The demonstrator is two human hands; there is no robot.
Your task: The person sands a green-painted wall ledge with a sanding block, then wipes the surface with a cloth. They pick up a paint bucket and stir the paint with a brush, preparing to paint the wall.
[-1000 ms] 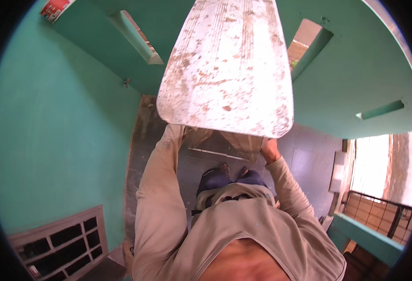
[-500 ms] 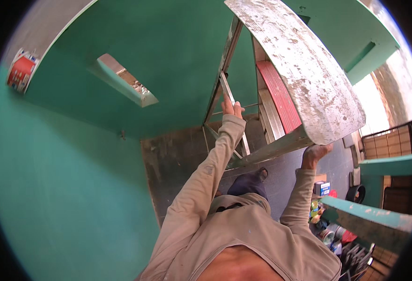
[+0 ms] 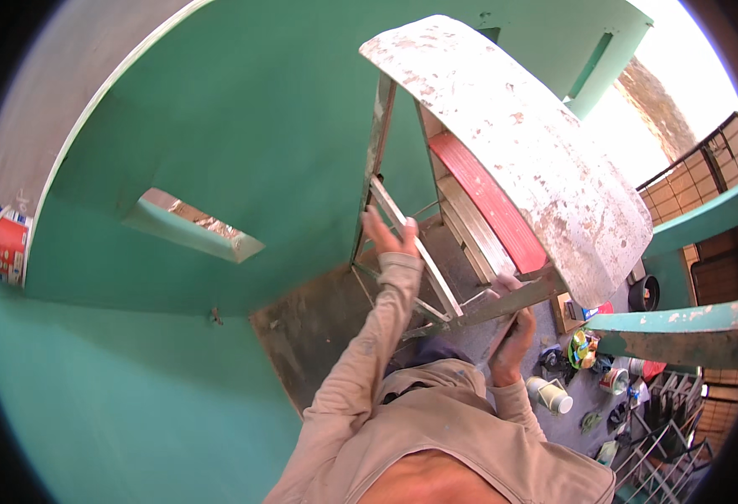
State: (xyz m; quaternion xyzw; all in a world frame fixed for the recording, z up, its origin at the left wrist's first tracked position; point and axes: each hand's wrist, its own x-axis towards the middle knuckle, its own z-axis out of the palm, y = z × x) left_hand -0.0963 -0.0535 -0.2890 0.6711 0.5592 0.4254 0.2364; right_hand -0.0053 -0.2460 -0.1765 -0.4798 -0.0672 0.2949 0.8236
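A stepladder stands before me, its white, paint-flecked top board point(image 3: 520, 143) tilted across the upper right. Under the board are a red step point(image 3: 491, 202) and a bare metal step point(image 3: 470, 227). My left hand point(image 3: 392, 235) is beside the ladder's thin diagonal brace point(image 3: 419, 252), thumb and fingers apart and slightly blurred. Whether it touches the brace cannot be made out. My right hand point(image 3: 513, 340) is at the lower side rail point(image 3: 507, 304), palm below and blurred fingers over the inner side, wrapped round it.
Green walls point(image 3: 117, 378) rise left and ahead, with a slot opening point(image 3: 197, 223). A red-and-white paint bucket point(image 3: 8, 244) sits on the wall ledge. At right are a cream container point(image 3: 549, 395), a green beam point(image 3: 680, 319), a metal rack point(image 3: 667, 441) and scattered supplies.
My view has shifted, and the ladder sits lower in it. My right hand has moved from under the board's corner to the side rail. My left hand has spread its fingers beside the brace.
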